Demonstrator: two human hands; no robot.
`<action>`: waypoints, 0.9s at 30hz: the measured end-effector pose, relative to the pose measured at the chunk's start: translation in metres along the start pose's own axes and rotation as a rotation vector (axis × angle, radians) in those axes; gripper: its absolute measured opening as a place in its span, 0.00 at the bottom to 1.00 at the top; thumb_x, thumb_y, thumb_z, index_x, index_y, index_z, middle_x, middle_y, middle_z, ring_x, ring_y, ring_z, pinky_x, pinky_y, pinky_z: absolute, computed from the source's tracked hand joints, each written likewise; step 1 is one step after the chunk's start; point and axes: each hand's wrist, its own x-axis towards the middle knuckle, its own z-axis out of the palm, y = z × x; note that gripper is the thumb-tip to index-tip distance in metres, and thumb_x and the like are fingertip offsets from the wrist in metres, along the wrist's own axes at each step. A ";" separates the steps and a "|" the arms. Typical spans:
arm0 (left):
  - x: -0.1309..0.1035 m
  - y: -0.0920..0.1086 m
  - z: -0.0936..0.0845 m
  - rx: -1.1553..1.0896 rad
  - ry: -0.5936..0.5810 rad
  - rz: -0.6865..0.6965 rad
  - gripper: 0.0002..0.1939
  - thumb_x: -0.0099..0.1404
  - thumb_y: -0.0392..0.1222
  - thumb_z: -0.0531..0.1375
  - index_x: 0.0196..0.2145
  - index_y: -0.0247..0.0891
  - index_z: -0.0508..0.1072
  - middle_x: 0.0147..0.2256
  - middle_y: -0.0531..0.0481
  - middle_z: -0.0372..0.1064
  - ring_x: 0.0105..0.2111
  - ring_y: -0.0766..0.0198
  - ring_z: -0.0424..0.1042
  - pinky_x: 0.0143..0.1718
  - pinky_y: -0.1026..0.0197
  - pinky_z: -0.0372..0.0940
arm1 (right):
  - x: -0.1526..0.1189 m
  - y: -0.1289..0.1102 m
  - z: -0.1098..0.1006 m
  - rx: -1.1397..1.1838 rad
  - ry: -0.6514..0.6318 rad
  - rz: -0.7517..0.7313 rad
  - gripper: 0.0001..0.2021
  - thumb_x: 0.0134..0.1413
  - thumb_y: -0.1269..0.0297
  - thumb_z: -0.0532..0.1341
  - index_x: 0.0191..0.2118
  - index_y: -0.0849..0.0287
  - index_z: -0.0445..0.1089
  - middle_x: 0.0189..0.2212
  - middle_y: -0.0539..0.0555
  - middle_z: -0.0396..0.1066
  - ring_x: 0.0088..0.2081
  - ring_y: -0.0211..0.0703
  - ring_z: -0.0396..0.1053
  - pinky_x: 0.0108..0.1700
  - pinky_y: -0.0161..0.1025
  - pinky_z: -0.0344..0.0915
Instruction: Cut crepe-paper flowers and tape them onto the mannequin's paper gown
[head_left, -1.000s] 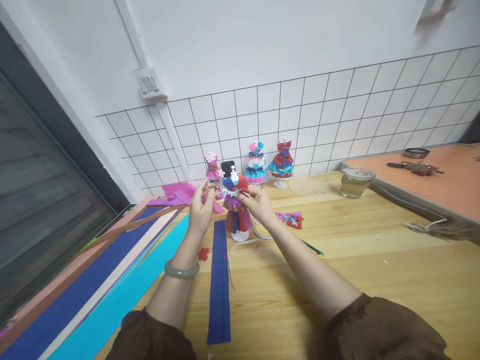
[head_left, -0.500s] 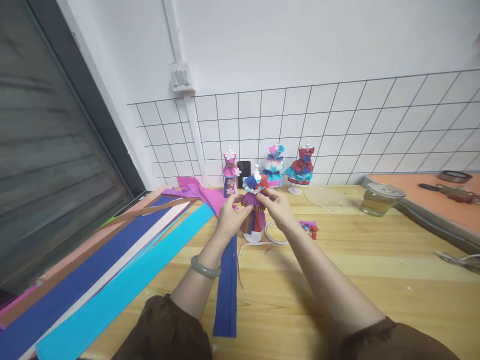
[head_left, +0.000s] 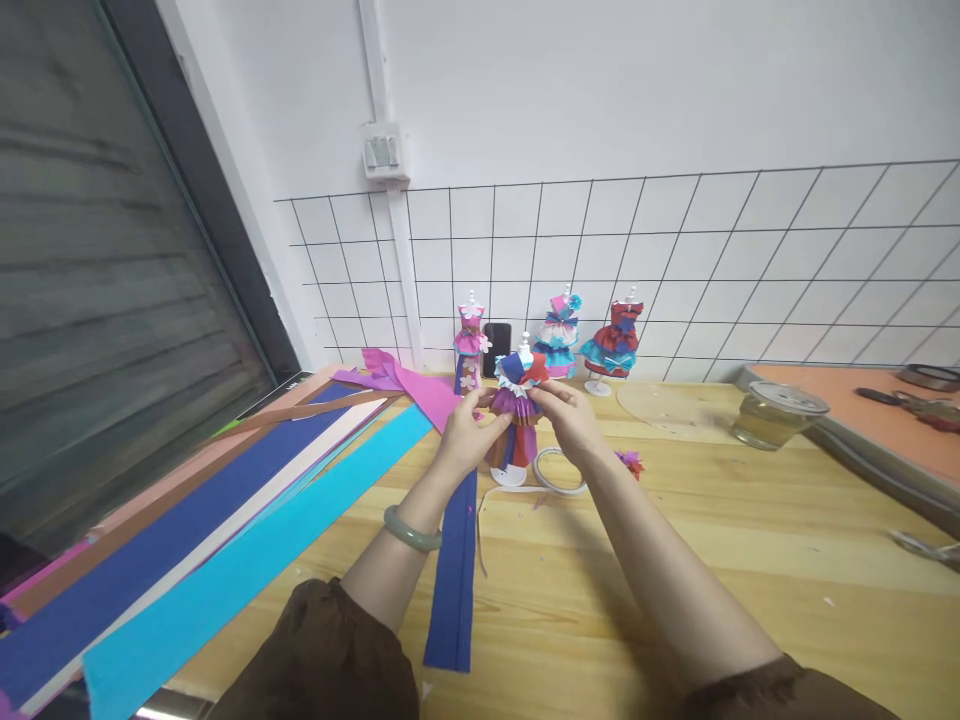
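A miniature dress form (head_left: 525,347) stands upright on a white round base (head_left: 508,477), wearing a crepe-paper dress (head_left: 523,371). Its top is blue and red with a pale ruffled trim; a purple ruffle (head_left: 516,408) circles the waist over a striped skirt. My left hand (head_left: 471,432) pinches the ruffle's left side, thumb in front. From the right, my right hand (head_left: 571,415) grips the dress at the waist with thumb and fingers. The fingertips behind the dress are hidden. A roll of white tape (head_left: 561,488) lies beside the base.
Crepe-paper strips (head_left: 262,535) spread over the left, with a blue strip (head_left: 452,580) in front. Three dressed forms, one in red and turquoise (head_left: 613,338), and a phone (head_left: 496,350) stand behind. Right are a glass jar (head_left: 780,412), an orange mat (head_left: 892,400) and scissors (head_left: 924,545).
The view has shifted slightly, so the scene sits a little farther right. Both hands stay at the waist ruffle, with only small finger movements. The form stays standing.
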 end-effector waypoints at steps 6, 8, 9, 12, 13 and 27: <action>-0.001 0.001 -0.003 0.013 -0.016 0.025 0.17 0.55 0.42 0.59 0.44 0.39 0.67 0.43 0.46 0.68 0.43 0.61 0.67 0.45 0.58 0.59 | -0.006 -0.013 -0.003 -0.086 -0.050 0.010 0.15 0.41 0.60 0.63 0.39 0.58 0.72 0.38 0.54 0.73 0.39 0.47 0.68 0.37 0.39 0.64; -0.001 0.002 -0.002 0.013 -0.022 0.026 0.16 0.55 0.41 0.59 0.43 0.39 0.68 0.42 0.47 0.69 0.43 0.61 0.67 0.45 0.58 0.59 | -0.007 -0.018 -0.004 -0.128 -0.057 0.039 0.16 0.41 0.61 0.63 0.40 0.59 0.72 0.39 0.54 0.73 0.38 0.47 0.69 0.37 0.40 0.64; -0.001 0.003 -0.002 0.009 -0.021 0.022 0.16 0.55 0.41 0.59 0.43 0.39 0.68 0.41 0.47 0.70 0.43 0.61 0.67 0.44 0.58 0.59 | -0.008 -0.019 -0.005 -0.148 -0.057 0.048 0.16 0.40 0.61 0.63 0.40 0.59 0.72 0.40 0.54 0.72 0.37 0.47 0.69 0.37 0.40 0.64; 0.000 0.003 -0.001 -0.009 -0.019 0.007 0.17 0.54 0.41 0.60 0.43 0.39 0.68 0.41 0.46 0.70 0.43 0.60 0.67 0.44 0.58 0.60 | -0.006 -0.018 -0.006 -0.174 -0.075 0.028 0.16 0.40 0.61 0.63 0.39 0.59 0.72 0.40 0.55 0.72 0.35 0.46 0.70 0.37 0.41 0.65; 0.000 0.003 0.000 -0.014 -0.015 0.003 0.17 0.54 0.40 0.60 0.43 0.38 0.68 0.41 0.46 0.70 0.43 0.60 0.68 0.44 0.58 0.59 | -0.005 -0.016 -0.007 -0.179 -0.080 0.008 0.16 0.41 0.61 0.63 0.40 0.59 0.72 0.39 0.55 0.72 0.35 0.46 0.70 0.38 0.42 0.65; -0.012 0.008 0.005 0.114 0.160 0.086 0.19 0.55 0.42 0.59 0.45 0.38 0.64 0.46 0.43 0.64 0.47 0.58 0.63 0.46 0.55 0.58 | -0.001 -0.005 -0.010 -0.266 -0.013 -0.077 0.17 0.41 0.59 0.62 0.40 0.57 0.73 0.37 0.55 0.74 0.40 0.51 0.68 0.42 0.48 0.63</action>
